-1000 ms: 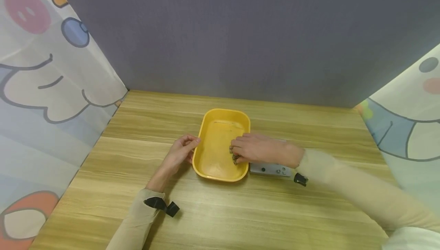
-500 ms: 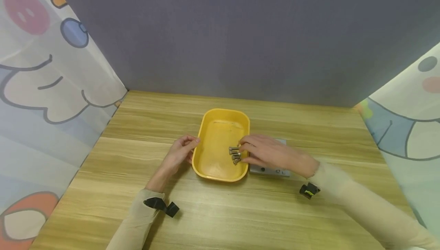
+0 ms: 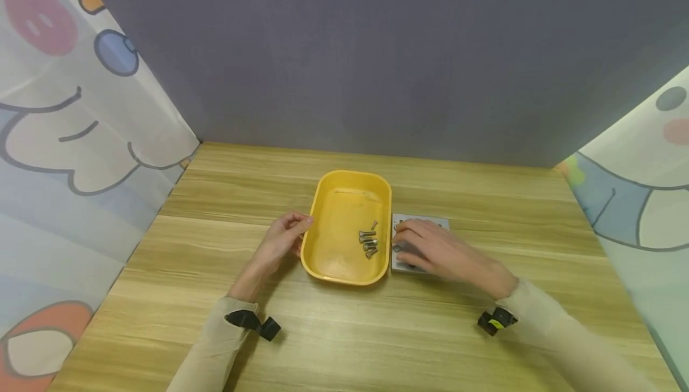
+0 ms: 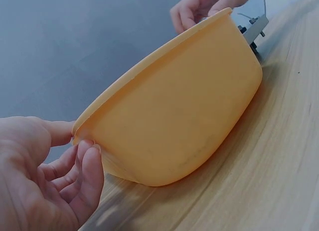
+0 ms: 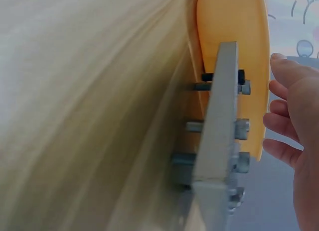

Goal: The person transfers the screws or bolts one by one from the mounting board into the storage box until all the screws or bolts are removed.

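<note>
My left hand (image 3: pixel 281 235) pinches the left rim of a yellow plastic tray (image 3: pixel 336 218), thumb over the edge and fingers below it in the left wrist view. Several metal bolts (image 3: pixel 368 241) lie in a loose group on the tray's right side. Just right of the tray is a grey metal plate (image 5: pixel 217 126) with bolts (image 5: pixel 241 129) through it, their shanks sticking out below. Over this plate is my right hand (image 3: pixel 438 251), fingers loosely bent and holding nothing. It covers much of the plate in the head view.
The tray and plate stand on a wood-grain table (image 3: pixel 334 338). A grey panel (image 3: pixel 344 57) rises behind it, and cartoon-printed curtains (image 3: pixel 75 200) hang at both sides. Each wrist carries a black camera strap (image 3: pixel 244 318).
My right hand has let go of the bolts in the tray, drawn back to the right, and now hovers over the metal plate. The left hand stays on the rim.
</note>
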Motion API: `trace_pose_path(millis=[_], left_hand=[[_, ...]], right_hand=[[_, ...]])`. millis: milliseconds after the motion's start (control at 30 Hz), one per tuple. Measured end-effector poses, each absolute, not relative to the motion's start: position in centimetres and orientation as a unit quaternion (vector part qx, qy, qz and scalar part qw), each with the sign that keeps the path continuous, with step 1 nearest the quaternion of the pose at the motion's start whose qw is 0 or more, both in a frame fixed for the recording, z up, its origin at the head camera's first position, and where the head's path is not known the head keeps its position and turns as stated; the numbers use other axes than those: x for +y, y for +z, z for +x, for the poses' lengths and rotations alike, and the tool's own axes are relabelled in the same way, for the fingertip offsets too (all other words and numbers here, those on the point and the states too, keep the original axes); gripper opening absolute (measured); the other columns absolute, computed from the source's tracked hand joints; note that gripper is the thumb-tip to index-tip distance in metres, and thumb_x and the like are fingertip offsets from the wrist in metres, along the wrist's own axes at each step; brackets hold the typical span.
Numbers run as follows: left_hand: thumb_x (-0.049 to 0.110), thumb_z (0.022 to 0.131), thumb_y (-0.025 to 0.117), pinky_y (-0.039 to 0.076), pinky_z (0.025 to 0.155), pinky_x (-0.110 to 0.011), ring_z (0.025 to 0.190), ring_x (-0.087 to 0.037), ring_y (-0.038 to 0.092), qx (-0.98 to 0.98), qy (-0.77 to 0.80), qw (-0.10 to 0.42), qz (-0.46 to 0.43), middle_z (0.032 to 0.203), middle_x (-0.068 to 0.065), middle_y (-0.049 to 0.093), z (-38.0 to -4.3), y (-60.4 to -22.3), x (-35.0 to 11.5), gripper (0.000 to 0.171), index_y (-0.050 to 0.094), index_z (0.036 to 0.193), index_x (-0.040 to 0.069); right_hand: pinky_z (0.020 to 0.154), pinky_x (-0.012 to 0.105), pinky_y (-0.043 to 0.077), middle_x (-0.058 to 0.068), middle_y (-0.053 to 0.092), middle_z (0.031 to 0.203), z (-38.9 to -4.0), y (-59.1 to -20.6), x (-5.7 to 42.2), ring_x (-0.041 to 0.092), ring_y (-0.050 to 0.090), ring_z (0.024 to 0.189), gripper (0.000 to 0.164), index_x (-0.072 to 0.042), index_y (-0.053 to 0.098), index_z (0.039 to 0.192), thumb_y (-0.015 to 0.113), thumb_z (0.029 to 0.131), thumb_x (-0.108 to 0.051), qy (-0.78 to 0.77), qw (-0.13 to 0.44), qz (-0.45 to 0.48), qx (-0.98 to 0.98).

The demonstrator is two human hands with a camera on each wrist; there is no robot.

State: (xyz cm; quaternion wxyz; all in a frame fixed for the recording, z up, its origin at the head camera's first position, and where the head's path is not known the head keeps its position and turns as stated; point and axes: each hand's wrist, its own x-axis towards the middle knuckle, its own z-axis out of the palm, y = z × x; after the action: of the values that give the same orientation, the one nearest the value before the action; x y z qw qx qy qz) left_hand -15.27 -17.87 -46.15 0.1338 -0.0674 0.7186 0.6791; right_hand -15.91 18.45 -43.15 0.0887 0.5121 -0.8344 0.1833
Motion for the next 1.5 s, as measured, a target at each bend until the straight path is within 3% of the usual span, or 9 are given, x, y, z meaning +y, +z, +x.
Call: trace_pose_path(millis=[200, 533, 800, 1100, 1300, 1500], left_hand=[[0.025, 0.105, 0.063, 0.052, 0.048, -0.022, 0.053, -0.009, 0.059, 0.720, 0.678, 0.132, -0.070, 0.086, -0.004, 0.068, -15.2, -46.1, -17.8, 0.037, 0.056, 0.122, -0.008], [0.026, 0.104, 0.064, 0.052, 0.048, -0.022, 0.054, -0.009, 0.059, 0.721, 0.677, 0.131, -0.069, 0.087, -0.005, 0.068, -15.3, -45.8, -17.8, 0.039, 0.056, 0.124, -0.007], [0.025, 0.105, 0.063, 0.053, 0.049, -0.023, 0.055, -0.009, 0.060, 0.722, 0.677, 0.132, -0.063, 0.087, -0.004, 0.068, -15.3, -45.8, -17.8, 0.040, 0.056, 0.124, -0.008], [0.024, 0.105, 0.063, 0.052, 0.049, -0.022, 0.054, -0.009, 0.060, 0.722, 0.677, 0.128, -0.060, 0.086, -0.004, 0.068, -15.3, -46.0, -17.9, 0.039, 0.056, 0.123, -0.009], [0.021, 0.105, 0.062, 0.050, 0.047, -0.021, 0.053, -0.008, 0.058, 0.719, 0.681, 0.123, -0.064, 0.081, 0.000, 0.066, -15.2, -46.2, -17.8, 0.035, 0.057, 0.122, -0.009], [0.022, 0.105, 0.062, 0.050, 0.046, -0.022, 0.052, -0.008, 0.058, 0.716, 0.683, 0.128, -0.062, 0.079, 0.001, 0.066, -15.2, -46.3, -17.8, 0.036, 0.056, 0.122, -0.010]], right_hand=[[0.099, 0.044, 0.053, 0.001, 0.063, 0.123, -15.1, -43.9, 19.4, 0.020, 0.061, 0.114, 0.026, -0.013, 0.067, 0.120, 0.072, 0.098, -0.028, 0.192, 0.080, 0.482, -0.851], [0.096, 0.043, 0.054, 0.005, 0.066, 0.118, -14.8, -44.7, 20.7, 0.021, 0.062, 0.110, 0.022, -0.011, 0.069, 0.113, 0.071, 0.098, -0.027, 0.212, 0.126, 0.485, -0.839], [0.096, 0.033, 0.051, 0.000, 0.065, 0.116, -14.4, -45.2, 21.7, 0.015, 0.060, 0.109, 0.020, -0.014, 0.070, 0.109, 0.076, 0.093, -0.023, 0.210, 0.123, 0.471, -0.848], [0.097, 0.036, 0.049, 0.003, 0.066, 0.115, -13.9, -46.1, 22.4, 0.019, 0.061, 0.108, 0.017, -0.014, 0.070, 0.106, 0.066, 0.102, -0.030, 0.220, 0.155, 0.467, -0.842], [0.102, 0.031, 0.044, 0.002, 0.065, 0.114, -13.6, -46.4, 22.8, 0.019, 0.060, 0.110, 0.019, -0.015, 0.070, 0.102, 0.064, 0.104, -0.033, 0.236, 0.153, 0.458, -0.843], [0.102, 0.031, 0.045, 0.003, 0.066, 0.112, -13.2, -46.6, 23.2, 0.022, 0.061, 0.110, 0.031, -0.016, 0.069, 0.095, 0.059, 0.105, -0.043, 0.246, 0.166, 0.453, -0.840]])
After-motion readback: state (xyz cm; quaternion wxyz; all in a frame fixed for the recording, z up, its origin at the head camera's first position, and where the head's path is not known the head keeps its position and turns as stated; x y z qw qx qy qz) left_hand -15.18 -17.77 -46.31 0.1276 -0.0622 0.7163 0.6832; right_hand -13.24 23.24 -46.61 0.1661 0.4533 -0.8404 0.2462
